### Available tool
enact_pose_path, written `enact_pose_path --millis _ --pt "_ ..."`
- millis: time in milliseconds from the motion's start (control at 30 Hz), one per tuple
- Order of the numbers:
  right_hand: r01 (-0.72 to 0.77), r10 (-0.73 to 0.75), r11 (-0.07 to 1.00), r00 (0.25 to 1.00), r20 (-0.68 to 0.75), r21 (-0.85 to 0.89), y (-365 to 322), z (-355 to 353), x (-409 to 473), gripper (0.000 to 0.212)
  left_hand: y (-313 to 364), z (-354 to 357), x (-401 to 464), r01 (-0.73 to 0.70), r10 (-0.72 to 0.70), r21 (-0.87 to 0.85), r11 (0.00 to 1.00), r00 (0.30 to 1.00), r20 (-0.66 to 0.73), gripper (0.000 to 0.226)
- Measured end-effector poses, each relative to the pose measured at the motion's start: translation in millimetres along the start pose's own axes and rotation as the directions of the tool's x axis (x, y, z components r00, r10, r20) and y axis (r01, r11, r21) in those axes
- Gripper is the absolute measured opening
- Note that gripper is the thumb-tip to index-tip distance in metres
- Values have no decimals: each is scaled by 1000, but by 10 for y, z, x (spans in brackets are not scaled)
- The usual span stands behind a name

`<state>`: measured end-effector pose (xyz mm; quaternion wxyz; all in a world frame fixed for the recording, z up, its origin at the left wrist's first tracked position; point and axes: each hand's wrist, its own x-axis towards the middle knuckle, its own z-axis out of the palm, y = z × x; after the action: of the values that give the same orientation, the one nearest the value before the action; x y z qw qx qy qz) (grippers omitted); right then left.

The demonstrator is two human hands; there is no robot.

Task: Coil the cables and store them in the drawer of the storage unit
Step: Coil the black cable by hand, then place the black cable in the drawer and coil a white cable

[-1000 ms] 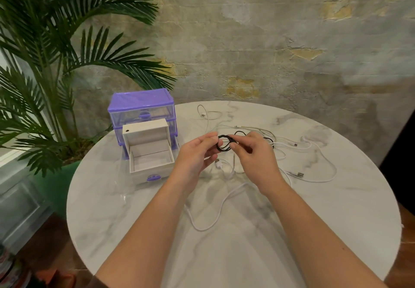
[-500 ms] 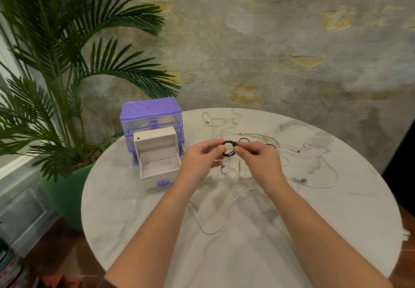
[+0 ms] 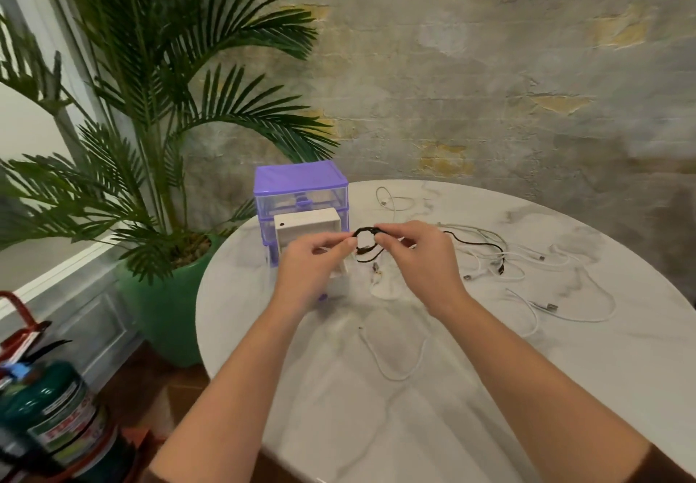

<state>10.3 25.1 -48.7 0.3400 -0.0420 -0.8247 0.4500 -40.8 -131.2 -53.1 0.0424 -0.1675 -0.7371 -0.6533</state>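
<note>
1. Marble-patterned counter [image 3: 433,426] fills the lower frame, with one loose white cable [image 3: 391,365] lying nearest.
2. At centre, the left hand [image 3: 312,275] and right hand [image 3: 418,260] each pinch the small black cable [image 3: 364,235] coil, held above the counter.
3. Its free tail trails right into tangled white cables [image 3: 527,275]; pulling could snag them or spring the loops.
4. Behind the left hand, the white drawer [image 3: 307,224] stands open in the purple storage unit [image 3: 299,185].

home or café corner | marble table [image 3: 414,426] | potted palm [image 3: 158,113] | plaster wall [image 3: 489,68]
</note>
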Motion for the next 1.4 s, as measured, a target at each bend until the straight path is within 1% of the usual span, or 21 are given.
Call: enact_pose_path --millis 100,200,300,367,433,500,567,667,800,900,1000,1133,1200,1267,1333,1400 --pt "-49 49 999 998 44 -6 -64 187 46 16 -70 -191 22 -26 28 68 997 999 -16 13" --pt "-40 44 998 994 103 -44 -117 367 72 17 -207 -352 67 6 3 144 990 998 -68 18" --pt "-39 56 993 986 159 -109 -169 488 96 20 -323 -483 90 35 5 291 956 991 -136 24" --pt "-87 117 984 975 191 -157 -205 550 110 21 -375 -553 87 36 53 436 899 981 -189 26" --pt "-135 176 972 962 211 -194 -226 626 129 20 -396 -594 58 52 99 594 803 971 -219 25" --pt "-161 220 957 944 247 -240 -233 716 143 18 -400 -593 0 112 72 670 734 968 -240 30" --pt "-152 247 937 926 287 -314 -216 807 147 17 -435 -586 -60 149 38 674 724 966 -255 34" --pt "-96 245 903 916 318 -419 -162 912 146 22 -529 -607 -106 150 31 652 743 966 -257 34" --pt "41 186 839 915 357 -542 -162 961 160 25 -555 -632 -121 135 30 610 781 967 -252 30" --pt "125 161 792 901 403 -597 -189 980 177 26 -559 -642 -124 144 11 592 793 968 -250 30" --pt "200 146 713 895 422 -672 -210 1034 176 29 -556 -643 -144 159 -9 577 801 967 -255 30" --pt "231 146 652 896 419 -722 -224 1072 178 32 -534 -648 -166 178 -27 564 806 964 -266 28" --pt "225 158 655 892 423 -721 -223 1060 179 34 -519 -649 -171 181 -31 569 802 964 -262 28" --pt "199 166 688 893 418 -698 -208 1025 166 34 -492 -639 -169 183 -31 581 793 965 -261 28" --pt "137 161 760 907 390 -635 -183 954 144 32 -455 -618 -162 191 -33 597 779 964 -265 28" --pt "43 157 860 925 345 -508 -153 841 121 28 -417 -593 -154 209 -42 611 764 960 -276 29"
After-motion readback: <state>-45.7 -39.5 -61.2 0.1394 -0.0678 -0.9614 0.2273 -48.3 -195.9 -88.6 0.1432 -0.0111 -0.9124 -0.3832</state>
